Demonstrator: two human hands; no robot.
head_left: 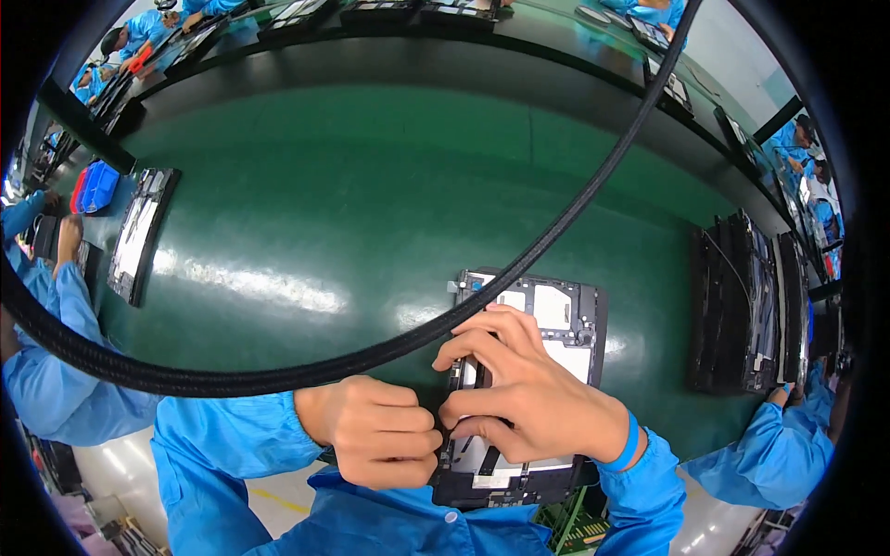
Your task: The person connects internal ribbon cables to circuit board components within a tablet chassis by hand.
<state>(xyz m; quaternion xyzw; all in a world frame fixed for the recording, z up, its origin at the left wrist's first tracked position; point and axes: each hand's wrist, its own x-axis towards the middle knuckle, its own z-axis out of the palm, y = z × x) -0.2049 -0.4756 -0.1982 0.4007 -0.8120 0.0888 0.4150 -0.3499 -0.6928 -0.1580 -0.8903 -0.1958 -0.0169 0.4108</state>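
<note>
An opened tablet-like device lies on the green table in front of me, with its black frame, white panels and inner parts exposed. My left hand is closed in a fist at the device's left edge; whatever its fingers grip is hidden. My right hand, with a blue band at its wrist, reaches over the device. Its thumb and curled fingers are pinched near that same left edge, close to my left knuckles. Anything between them is too small to make out.
A thick black braided cable arcs across the view, passing over the device's upper left. Black panels stand stacked at right. Another opened device and blue bins are at left. Co-workers' sleeves show on both sides; a dark shelf spans the back.
</note>
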